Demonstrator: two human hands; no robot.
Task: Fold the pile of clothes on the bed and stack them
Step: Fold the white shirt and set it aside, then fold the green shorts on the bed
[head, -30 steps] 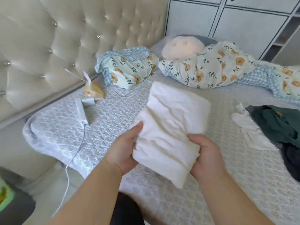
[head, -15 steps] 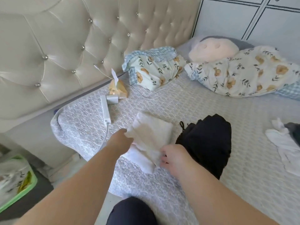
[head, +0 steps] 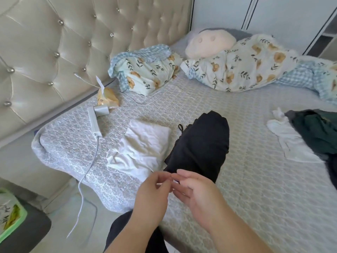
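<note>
A folded white garment [head: 144, 150] lies on the bed near its left corner. Right beside it lies a folded black garment [head: 202, 145], touching its right edge. My left hand [head: 155, 194] and my right hand [head: 193, 190] hover just in front of both, above the bed's near edge. Their fingertips meet with loosely bent fingers, and I see no cloth in either. At the right edge sits the unfolded pile: a dark green garment [head: 317, 132] with a crumpled white garment [head: 290, 143] beside it.
A white power strip [head: 94, 123] with a charger and a trailing cable lies near the tufted headboard [head: 54, 42], next to a snack bag [head: 106, 98]. Floral pillows [head: 237, 70] and a round plush [head: 209, 43] line the far side. A green-rimmed tray [head: 11, 216] sits on the floor at left.
I have set the white garment down beside the black one and let go of it. Both hands have drawn back toward me and come together.
</note>
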